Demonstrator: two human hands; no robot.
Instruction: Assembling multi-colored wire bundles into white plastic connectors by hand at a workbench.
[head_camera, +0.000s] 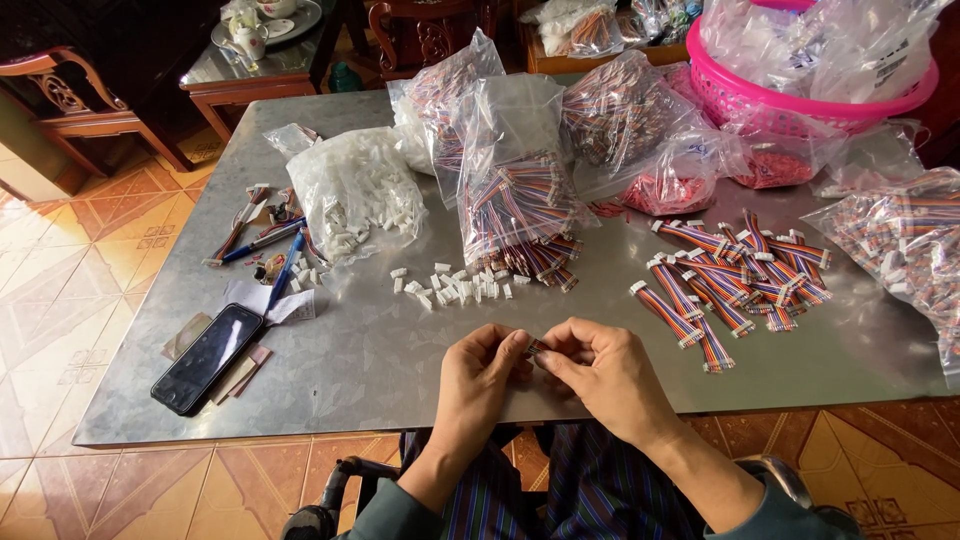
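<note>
Steel-topped bench (380, 370) spreads under my hands near its front edge. My left hand (480, 375) and right hand (605, 375) both pinch one small ribbon-cable piece (535, 349) between the fingertips, each grip closed on it. Keeping the ends squared and pressing evenly seems wise. Just beyond lie loose white connectors (455, 285); farther right, finished striped cables (735, 280).

You sit at grey metal table (400, 370), daylit. Orange patterned tile floor (60, 290) around you. Carved wooden chair (70, 100), glass-topped side table (250, 75) behind.
</note>
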